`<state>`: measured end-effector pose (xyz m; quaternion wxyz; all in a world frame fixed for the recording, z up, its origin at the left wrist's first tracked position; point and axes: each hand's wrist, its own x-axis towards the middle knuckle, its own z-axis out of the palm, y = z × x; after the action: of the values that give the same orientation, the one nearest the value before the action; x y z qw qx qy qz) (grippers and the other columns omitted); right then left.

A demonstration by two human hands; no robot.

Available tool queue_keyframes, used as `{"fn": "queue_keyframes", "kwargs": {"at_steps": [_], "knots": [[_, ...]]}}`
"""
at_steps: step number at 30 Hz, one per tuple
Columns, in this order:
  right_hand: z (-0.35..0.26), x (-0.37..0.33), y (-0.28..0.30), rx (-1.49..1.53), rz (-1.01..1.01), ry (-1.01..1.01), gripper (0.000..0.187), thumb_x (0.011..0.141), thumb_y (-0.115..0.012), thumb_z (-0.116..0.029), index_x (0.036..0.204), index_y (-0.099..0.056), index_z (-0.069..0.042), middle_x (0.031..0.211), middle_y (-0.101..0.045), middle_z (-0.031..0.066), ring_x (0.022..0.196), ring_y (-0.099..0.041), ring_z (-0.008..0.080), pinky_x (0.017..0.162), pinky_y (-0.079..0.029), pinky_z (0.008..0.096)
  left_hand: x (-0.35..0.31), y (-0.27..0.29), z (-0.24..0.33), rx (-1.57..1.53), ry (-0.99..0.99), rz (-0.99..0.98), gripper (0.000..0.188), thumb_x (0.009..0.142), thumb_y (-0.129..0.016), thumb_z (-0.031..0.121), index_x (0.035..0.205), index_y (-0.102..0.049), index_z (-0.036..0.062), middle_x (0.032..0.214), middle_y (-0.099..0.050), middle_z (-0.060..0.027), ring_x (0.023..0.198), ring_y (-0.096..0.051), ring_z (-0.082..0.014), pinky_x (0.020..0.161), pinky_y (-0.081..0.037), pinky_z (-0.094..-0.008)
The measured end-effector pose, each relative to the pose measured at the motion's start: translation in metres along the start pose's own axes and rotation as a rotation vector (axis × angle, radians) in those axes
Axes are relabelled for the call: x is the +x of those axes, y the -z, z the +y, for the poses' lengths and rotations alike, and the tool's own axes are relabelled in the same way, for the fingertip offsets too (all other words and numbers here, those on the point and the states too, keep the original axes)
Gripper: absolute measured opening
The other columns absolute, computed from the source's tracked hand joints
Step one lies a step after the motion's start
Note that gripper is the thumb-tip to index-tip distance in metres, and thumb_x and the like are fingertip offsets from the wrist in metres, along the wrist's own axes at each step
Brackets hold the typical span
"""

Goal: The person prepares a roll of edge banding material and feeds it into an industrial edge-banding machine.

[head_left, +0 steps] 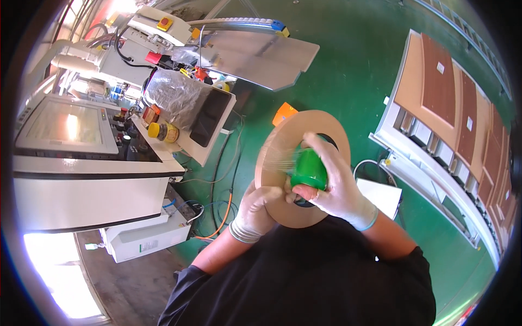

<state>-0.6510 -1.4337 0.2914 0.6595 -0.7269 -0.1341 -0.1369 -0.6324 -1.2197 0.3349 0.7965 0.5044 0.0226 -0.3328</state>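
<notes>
A large tan roll of edge banding (298,216) is held up in front of my body, its flat face tilted toward me. My left hand (256,211), in a white glove, is closed on its lower left rim. My gloved right hand (343,185) wraps around a small green roll of clear film (310,167) over the middle of the tan roll. Clear strands of film stretch leftward from the green roll to the tan roll's left rim. The hand and the green roll hide most of the tan roll's dark centre.
At left stands a white machine with a screen (70,127). A small shelf holds a dark tablet-like panel (211,117), clear plastic wrap (173,93) and a yellow-lidded jar (164,132). Cables (217,187) cross the green floor. Stacked brown panels (437,81) lie at right.
</notes>
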Motion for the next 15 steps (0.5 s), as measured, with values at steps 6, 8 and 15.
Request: {"fn": "queue_keyframes", "kwargs": {"at_steps": [6,8,15], "knots": [[-0.027,0.002,0.043,-0.524,-0.050,0.228,0.082,0.066,-0.093,-0.009,0.140,-0.059,-0.006,0.124,-0.069,0.0129,0.111,-0.070,0.0351,0.092,-0.058,0.0444,-0.003,-0.005,0.000,-0.018,-0.073,0.165,0.078,0.084,-0.074,0.028,0.148,-0.045,-0.0038,0.099,-0.060,-0.0078,0.084,-0.060,-0.0208,0.097,-0.051,-0.0446],[-0.030,0.005,0.054,-0.608,-0.052,0.295,0.081,0.063,-0.093,-0.013,0.136,-0.060,-0.005,0.123,-0.069,0.0120,0.109,-0.071,0.0342,0.087,-0.059,0.0447,-0.006,-0.006,0.003,0.000,-0.062,0.166,0.078,0.084,-0.074,0.028,0.149,-0.045,-0.0037,0.100,-0.060,-0.0080,0.084,-0.059,-0.0204,0.098,-0.050,-0.0458],[0.007,-0.002,0.025,-0.727,-0.142,0.116,0.078,0.071,-0.090,-0.015,0.139,-0.054,-0.005,0.127,-0.066,0.0127,0.114,-0.070,0.0330,0.086,-0.061,0.0439,-0.008,-0.007,0.015,0.117,-0.160,0.034,0.065,0.084,-0.076,0.026,0.137,-0.055,-0.0058,0.100,-0.063,-0.0105,0.085,-0.060,-0.0229,0.098,-0.051,-0.0486]]}}
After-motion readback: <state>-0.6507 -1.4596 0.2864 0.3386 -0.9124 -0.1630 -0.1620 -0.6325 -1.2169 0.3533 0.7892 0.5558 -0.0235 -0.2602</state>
